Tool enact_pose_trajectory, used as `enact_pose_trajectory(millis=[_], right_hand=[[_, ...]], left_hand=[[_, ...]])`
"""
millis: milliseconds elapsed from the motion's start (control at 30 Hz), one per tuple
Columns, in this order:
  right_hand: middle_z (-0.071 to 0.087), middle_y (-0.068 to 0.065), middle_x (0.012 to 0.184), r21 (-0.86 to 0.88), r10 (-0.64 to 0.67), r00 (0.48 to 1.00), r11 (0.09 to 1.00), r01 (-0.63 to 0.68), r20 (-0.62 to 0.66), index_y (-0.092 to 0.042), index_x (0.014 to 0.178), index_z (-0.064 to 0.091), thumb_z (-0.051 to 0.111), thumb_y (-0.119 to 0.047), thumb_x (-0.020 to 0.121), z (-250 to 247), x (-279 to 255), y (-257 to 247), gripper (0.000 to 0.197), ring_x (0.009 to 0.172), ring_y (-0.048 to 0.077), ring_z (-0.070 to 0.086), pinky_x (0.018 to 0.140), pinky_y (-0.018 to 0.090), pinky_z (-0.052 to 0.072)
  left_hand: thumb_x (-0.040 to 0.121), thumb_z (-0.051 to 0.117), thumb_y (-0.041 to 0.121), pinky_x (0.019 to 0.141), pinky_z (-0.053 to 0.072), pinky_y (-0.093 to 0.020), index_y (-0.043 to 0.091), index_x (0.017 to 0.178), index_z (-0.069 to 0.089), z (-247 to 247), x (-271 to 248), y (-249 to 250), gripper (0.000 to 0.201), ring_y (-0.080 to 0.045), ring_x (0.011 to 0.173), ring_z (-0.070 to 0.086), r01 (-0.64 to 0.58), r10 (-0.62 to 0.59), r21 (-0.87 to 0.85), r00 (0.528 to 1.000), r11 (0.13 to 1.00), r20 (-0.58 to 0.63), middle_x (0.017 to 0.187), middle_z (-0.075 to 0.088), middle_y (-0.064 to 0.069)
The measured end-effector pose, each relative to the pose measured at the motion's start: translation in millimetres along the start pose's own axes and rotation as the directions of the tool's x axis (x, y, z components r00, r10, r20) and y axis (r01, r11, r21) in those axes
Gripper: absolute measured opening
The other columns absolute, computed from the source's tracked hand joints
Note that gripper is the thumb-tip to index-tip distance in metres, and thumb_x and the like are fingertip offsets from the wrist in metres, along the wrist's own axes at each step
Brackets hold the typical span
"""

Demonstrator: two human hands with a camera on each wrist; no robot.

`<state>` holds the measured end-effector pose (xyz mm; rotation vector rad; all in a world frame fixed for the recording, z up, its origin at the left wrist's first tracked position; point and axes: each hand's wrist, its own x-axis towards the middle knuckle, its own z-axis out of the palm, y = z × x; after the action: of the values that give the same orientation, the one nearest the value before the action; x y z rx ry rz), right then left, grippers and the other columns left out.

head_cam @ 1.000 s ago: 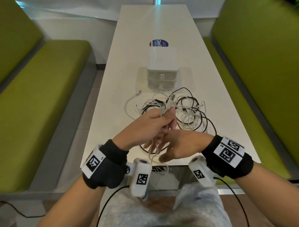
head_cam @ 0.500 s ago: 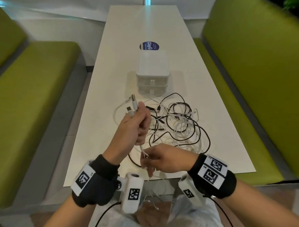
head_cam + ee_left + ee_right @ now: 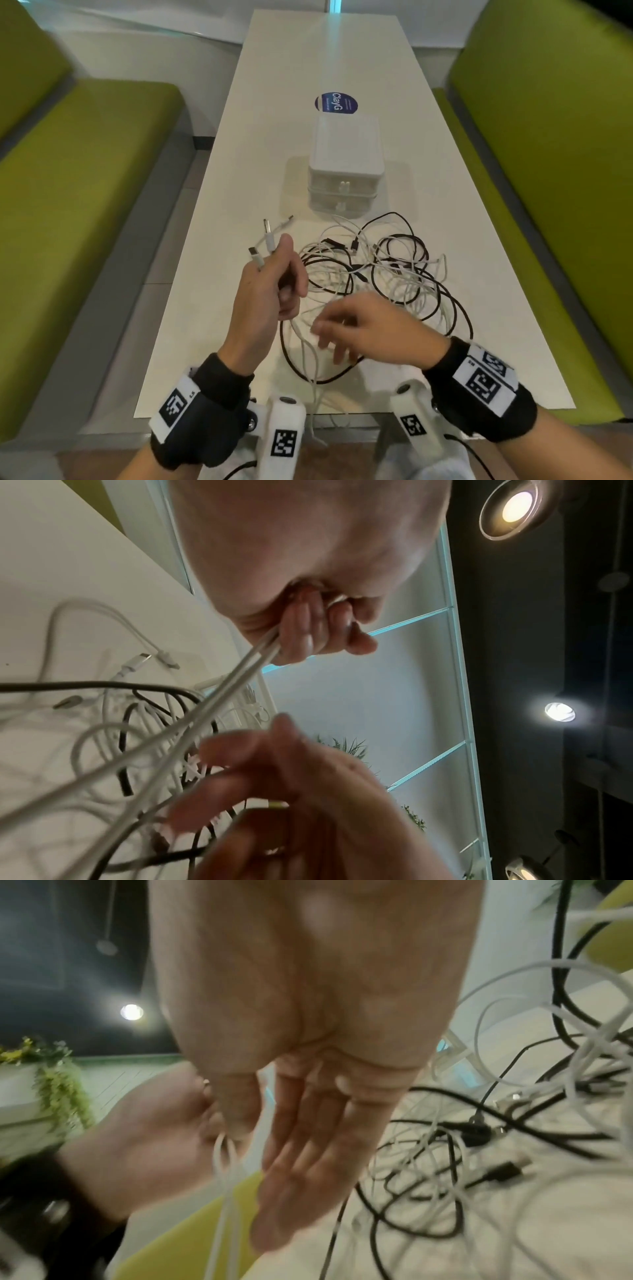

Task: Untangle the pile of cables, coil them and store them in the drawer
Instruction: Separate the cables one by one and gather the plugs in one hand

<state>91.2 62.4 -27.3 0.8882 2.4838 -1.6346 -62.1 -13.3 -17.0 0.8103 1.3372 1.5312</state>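
Observation:
My left hand [image 3: 274, 287] is raised over the table and grips a doubled white cable [image 3: 268, 236]; its two plug ends stick up above the fist. In the left wrist view the two white strands [image 3: 240, 674] run taut down out of my curled left fingers [image 3: 301, 634]. My right hand [image 3: 346, 332] hovers just right of them, blurred, fingers straight. In the right wrist view the white strands [image 3: 224, 1175] pass between its thumb and straight fingers [image 3: 301, 1139]. The tangled pile of black and white cables [image 3: 397, 274] lies beyond both hands. Behind it stands a small white drawer unit [image 3: 346, 161], both drawers shut.
The long white table [image 3: 246, 154] runs away from me, with a blue round sticker [image 3: 337, 102] behind the drawer unit. Green benches stand at the left [image 3: 85, 178] and the right [image 3: 548, 164]. Some white cable hangs over the near table edge [image 3: 318, 411].
My left hand has moved left and up with the two plug ends, away from the right hand. My right hand has gone from pinching the strand to straight fingers.

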Motion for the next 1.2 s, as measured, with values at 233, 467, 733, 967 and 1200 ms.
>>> enact_pose_trajectory(millis=[233,467,733,967,1200], right_hand=[[0.068,-0.013,0.082,0.040,-0.049,0.823,0.995,0.087,-0.565,-0.034,0.098,0.069,0.062,-0.041,0.090,-28,20,-7,0.013,0.069,0.013,0.063,0.063,0.031,0.052],[0.072,-0.014,0.102,-0.106,-0.221,0.904,0.975,0.196,-0.365,-0.033,0.121,0.064,0.069,-0.035,0.087,-3,35,-41,0.034,0.097,-0.003,0.065,0.088,0.021,0.050],[0.071,-0.013,0.090,-0.142,-0.226,0.896,0.973,0.184,-0.381,-0.020,0.095,0.069,0.048,-0.025,0.100,-2,40,-39,0.022,0.086,0.003,0.065,0.078,0.023,0.050],[0.073,-0.016,0.093,-0.127,-0.235,0.924,0.970,0.205,-0.300,-0.025,0.107,0.067,0.048,-0.024,0.101,1,41,-34,0.020,0.092,-0.002,0.065,0.082,0.018,0.048],[0.073,-0.015,0.095,-0.179,-0.148,0.970,0.977,0.114,-0.192,-0.023,0.109,0.065,0.042,-0.035,0.102,1,52,-42,0.027,0.090,0.000,0.066,0.082,0.027,0.052]], left_hand=[[0.097,0.047,0.040,0.045,0.016,-0.024,0.015,0.052,0.040,-3,5,-1,0.052,-0.015,0.045,0.017,0.142,-0.145,0.114,0.989,0.983,0.018,0.050,0.023,0.001],[0.086,0.041,0.009,0.042,0.022,-0.022,0.013,0.059,0.045,2,0,-9,0.027,-0.006,0.042,0.028,0.034,-0.106,0.427,0.984,0.904,0.146,0.040,0.036,0.010],[0.098,0.046,0.009,0.047,0.025,-0.020,0.022,0.069,0.051,-3,-7,-7,0.032,-0.008,0.048,0.028,0.131,-0.171,0.231,0.972,0.964,0.163,0.053,0.035,0.010],[0.105,0.037,0.014,0.052,0.019,-0.028,0.015,0.071,0.041,0,-5,-15,0.034,-0.006,0.049,0.025,0.204,-0.233,0.155,0.952,0.967,0.201,0.050,0.034,0.013],[0.101,0.037,0.005,0.050,0.028,-0.019,0.018,0.065,0.041,-4,1,-21,0.039,-0.002,0.045,0.036,0.094,-0.153,0.322,0.975,0.942,0.162,0.044,0.043,0.014]])
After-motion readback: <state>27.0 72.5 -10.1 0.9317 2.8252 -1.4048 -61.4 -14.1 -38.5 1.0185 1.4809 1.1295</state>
